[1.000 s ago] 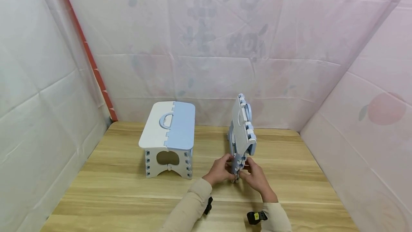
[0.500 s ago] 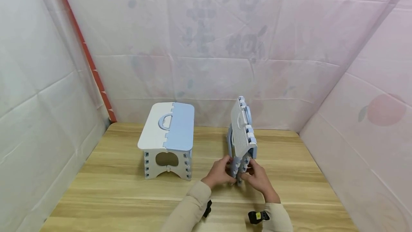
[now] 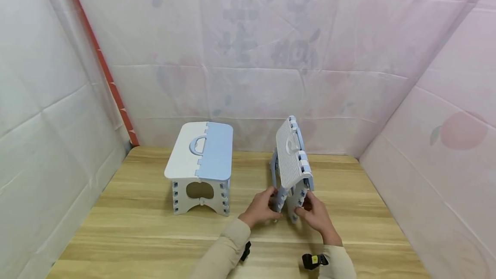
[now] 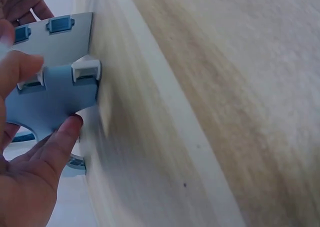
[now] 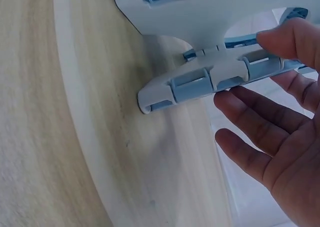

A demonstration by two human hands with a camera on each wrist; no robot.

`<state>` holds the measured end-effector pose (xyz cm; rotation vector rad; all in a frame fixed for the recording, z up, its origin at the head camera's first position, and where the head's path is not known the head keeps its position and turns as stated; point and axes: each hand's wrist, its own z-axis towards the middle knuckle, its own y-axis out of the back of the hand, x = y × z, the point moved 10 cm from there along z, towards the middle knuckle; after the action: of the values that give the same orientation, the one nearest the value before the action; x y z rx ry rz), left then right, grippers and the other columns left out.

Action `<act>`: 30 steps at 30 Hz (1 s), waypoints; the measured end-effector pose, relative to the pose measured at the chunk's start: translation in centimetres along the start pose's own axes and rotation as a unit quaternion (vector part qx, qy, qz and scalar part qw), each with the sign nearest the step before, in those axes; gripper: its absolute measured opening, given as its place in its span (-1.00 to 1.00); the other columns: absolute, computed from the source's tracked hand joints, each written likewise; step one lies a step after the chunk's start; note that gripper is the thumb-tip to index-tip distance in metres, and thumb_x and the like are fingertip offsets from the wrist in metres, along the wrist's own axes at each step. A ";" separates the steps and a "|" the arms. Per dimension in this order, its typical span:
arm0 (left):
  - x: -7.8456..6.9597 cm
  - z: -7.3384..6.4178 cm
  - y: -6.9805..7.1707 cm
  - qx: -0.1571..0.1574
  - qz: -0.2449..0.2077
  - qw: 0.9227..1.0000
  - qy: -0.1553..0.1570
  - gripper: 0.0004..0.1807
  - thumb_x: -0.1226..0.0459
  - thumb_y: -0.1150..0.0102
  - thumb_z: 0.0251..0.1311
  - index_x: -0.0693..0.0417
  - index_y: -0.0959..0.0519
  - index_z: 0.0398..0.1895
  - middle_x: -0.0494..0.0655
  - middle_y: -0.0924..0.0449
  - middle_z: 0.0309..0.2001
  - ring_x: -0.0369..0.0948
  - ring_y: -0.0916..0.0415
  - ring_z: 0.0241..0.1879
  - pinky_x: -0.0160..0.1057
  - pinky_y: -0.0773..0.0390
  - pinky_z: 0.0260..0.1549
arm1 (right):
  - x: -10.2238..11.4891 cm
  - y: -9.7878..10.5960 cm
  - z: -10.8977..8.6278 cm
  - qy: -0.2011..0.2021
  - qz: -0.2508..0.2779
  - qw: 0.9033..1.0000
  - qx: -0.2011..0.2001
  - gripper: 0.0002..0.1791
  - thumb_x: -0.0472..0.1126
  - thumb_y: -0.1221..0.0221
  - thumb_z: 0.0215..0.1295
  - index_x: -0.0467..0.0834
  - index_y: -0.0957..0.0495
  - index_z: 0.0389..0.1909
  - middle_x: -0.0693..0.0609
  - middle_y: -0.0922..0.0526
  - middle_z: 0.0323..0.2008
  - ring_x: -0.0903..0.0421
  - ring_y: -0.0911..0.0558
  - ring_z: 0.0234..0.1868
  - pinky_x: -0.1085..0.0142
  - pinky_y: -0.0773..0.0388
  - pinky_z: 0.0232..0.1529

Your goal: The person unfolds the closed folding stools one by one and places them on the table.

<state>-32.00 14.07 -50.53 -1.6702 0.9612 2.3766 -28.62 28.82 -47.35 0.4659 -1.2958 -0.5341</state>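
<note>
A partly unfolded white-and-blue folding stool (image 3: pixel 287 158) stands on the wooden table at the right of centre, its seat halves still steeply folded and its near legs spread in a narrow V. At the near left leg, my left hand (image 3: pixel 262 206) holds the edge. In the left wrist view, the thumb and fingers (image 4: pixel 60 144) lie on either side of that blue leg panel (image 4: pixel 55 89). My right hand (image 3: pixel 315 215) pinches the near right leg; the right wrist view has its thumb on one face of the leg (image 5: pixel 200 82) and fingertips along the other.
A fully opened folding stool (image 3: pixel 186 154), white and blue with a carry handle, stands on the table (image 3: pixel 135 240) to the left. Pale printed sheets (image 3: pixel 248 94) enclose the table at the back and both sides.
The near legs of the right stool have swung apart from nearly together, each hand moving outward with its side. The seat has opened a little, tilting more of its white half into view.
</note>
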 end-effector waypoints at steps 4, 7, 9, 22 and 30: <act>-0.1 0.0 0.2 -0.004 0.002 1.000 -0.002 -0.34 0.43 -0.46 -0.28 0.02 -0.37 -0.03 -0.03 -0.52 -0.10 -0.26 -0.52 -0.16 -0.39 -0.50 -0.30 | 0.1 0.4 0.0 0.003 -0.001 1.000 -0.007 -0.57 -0.38 -0.29 -0.06 -0.26 -0.47 -0.09 -0.12 -0.61 -0.29 0.01 -0.57 -0.29 0.08 -0.52 -0.24; 0.0 -0.1 0.4 -0.007 0.005 1.000 0.004 -0.33 0.45 -0.44 -0.32 0.01 -0.37 -0.03 -0.04 -0.52 -0.11 -0.27 -0.52 -0.17 -0.39 -0.50 -0.32 | -0.1 0.6 0.0 0.000 -0.002 1.000 -0.008 -0.56 -0.38 -0.30 -0.06 -0.27 -0.47 -0.08 -0.13 -0.61 -0.27 -0.02 -0.57 -0.27 0.03 -0.51 -0.22; 0.1 -0.1 0.5 -0.007 0.009 1.000 0.010 -0.32 0.44 -0.44 -0.33 0.00 -0.37 -0.03 -0.04 -0.51 -0.10 -0.26 -0.52 -0.17 -0.38 -0.50 -0.33 | -0.3 0.7 0.0 -0.005 -0.003 1.000 -0.009 -0.56 -0.39 -0.31 -0.07 -0.26 -0.47 -0.08 -0.13 -0.61 -0.28 -0.02 -0.57 -0.27 0.02 -0.51 -0.22; -0.3 -0.5 1.0 -0.013 0.034 0.999 0.002 -0.43 0.36 -0.45 -0.23 -0.01 -0.39 -0.09 -0.07 -0.53 -0.15 -0.27 -0.51 -0.22 -0.36 -0.49 -0.34 | -1.2 1.3 -0.4 -0.012 0.009 1.000 -0.010 -0.56 -0.41 -0.29 -0.03 -0.25 -0.47 -0.05 -0.16 -0.60 -0.24 -0.04 -0.58 -0.23 0.03 -0.52 -0.20; 0.2 -0.5 1.4 -0.009 0.008 1.000 0.018 -0.41 0.39 -0.44 -0.24 0.00 -0.39 -0.08 -0.02 -0.50 -0.11 -0.18 -0.54 -0.21 -0.31 -0.51 -0.33 | -1.2 1.9 -0.3 -0.009 0.009 1.000 -0.001 -0.54 -0.42 -0.31 -0.03 -0.28 -0.47 -0.03 -0.14 -0.60 -0.25 -0.03 -0.57 -0.23 0.03 -0.51 -0.20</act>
<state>-32.26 12.65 -50.20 -1.7249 0.9656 2.3798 -28.31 31.08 -47.25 0.4478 -1.3151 -0.5255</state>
